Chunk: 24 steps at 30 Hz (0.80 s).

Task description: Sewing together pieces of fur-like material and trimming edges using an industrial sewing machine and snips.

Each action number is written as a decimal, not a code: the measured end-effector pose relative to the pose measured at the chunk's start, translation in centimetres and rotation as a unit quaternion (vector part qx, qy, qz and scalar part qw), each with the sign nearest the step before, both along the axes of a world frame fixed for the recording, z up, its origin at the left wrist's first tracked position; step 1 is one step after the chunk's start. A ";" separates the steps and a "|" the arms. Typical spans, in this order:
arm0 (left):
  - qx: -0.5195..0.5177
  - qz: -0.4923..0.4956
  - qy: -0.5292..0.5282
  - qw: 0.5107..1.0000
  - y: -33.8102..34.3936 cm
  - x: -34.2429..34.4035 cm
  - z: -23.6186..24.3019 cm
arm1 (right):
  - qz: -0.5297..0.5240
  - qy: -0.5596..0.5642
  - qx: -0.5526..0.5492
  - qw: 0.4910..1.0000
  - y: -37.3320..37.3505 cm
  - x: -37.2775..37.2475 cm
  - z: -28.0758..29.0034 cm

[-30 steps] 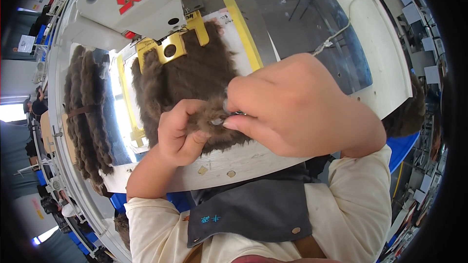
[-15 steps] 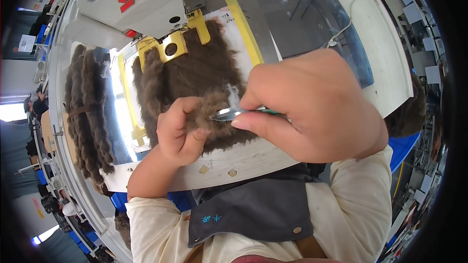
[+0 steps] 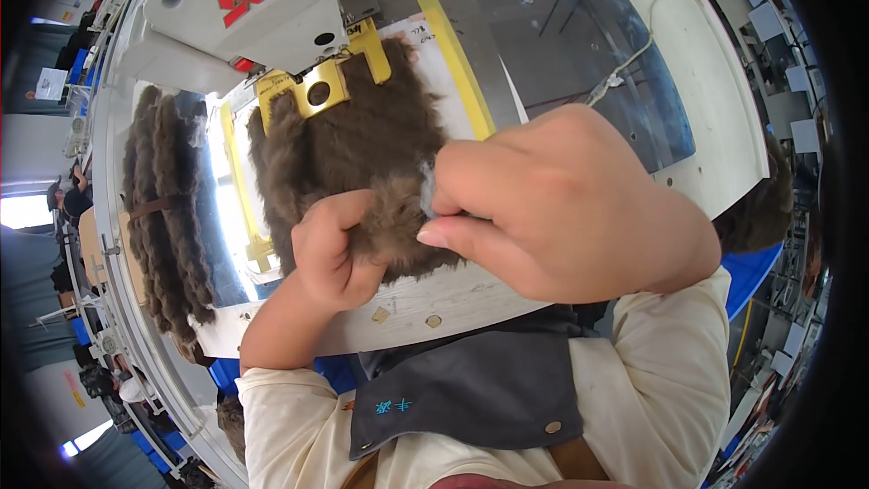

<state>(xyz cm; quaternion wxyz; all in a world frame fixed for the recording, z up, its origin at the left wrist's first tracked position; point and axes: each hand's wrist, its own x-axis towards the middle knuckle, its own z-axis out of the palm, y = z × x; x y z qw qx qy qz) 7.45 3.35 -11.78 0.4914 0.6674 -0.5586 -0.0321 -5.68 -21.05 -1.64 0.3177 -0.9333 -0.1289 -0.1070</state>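
Brown fur (image 3: 353,127) lies on a white board with yellow strips, its far part under a yellow metal frame (image 3: 321,93) of the white machine (image 3: 235,18). My left hand (image 3: 335,249) grips a bunched piece of the fur at the near end, fingers curled round it. Just right of it, my right hand (image 3: 543,208) is closed in a pinch at the fur, around a small tool that is almost wholly hidden by the fingers. A pale, fluffy bit shows by the right fingertips.
Bundled brown fur strips (image 3: 167,217) lie at the left. A cord (image 3: 647,41) runs over the clear plate at the right. The white table edge (image 3: 407,330) is nearest me. More fur (image 3: 765,204) is at far right. A person (image 3: 68,195) is in the left background.
My right hand moved right and up, showing a metal tool with a green handle, then came back left and down, hiding it. My left hand stays on the fur.
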 end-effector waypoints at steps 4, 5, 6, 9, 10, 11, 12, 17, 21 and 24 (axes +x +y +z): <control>-0.039 0.019 -0.108 0.993 0.1 0.3 -0.2 | -0.002 0.005 0.012 1.000 -0.2 0.1 0.2; -0.040 0.015 -0.107 0.993 0.0 0.3 -0.5 | 0.004 0.001 0.002 1.000 0.0 0.0 0.1; -0.045 -0.004 -0.095 0.994 0.0 0.2 -1.0 | 0.010 -0.003 -0.008 1.000 0.1 0.0 0.0; -0.035 -0.023 -0.108 0.993 -0.5 0.1 -0.3 | 0.013 0.013 -0.012 1.000 0.6 0.0 -0.5; -0.021 -0.025 -0.132 0.991 -0.7 0.1 0.1 | 0.011 0.013 -0.012 1.000 0.6 -0.1 -0.5; -0.022 -0.027 -0.132 0.991 -0.7 0.1 0.2 | 0.012 0.008 -0.016 1.000 0.5 -0.2 -0.5; -0.005 -0.030 -0.130 0.991 -0.8 0.1 0.3 | 0.011 0.004 -0.021 1.000 0.4 -0.3 -0.4; -0.006 -0.022 -0.060 0.998 0.3 0.1 0.2 | -0.014 -0.018 -0.049 0.999 -0.9 -0.8 1.5; 0.003 -0.018 -0.075 0.997 0.6 0.3 0.2 | -0.052 -0.065 0.006 0.997 -1.1 -1.1 1.3; -0.035 0.006 -0.111 0.993 0.1 0.0 -0.3 | -0.015 -0.052 -0.014 0.998 -1.0 -0.9 1.0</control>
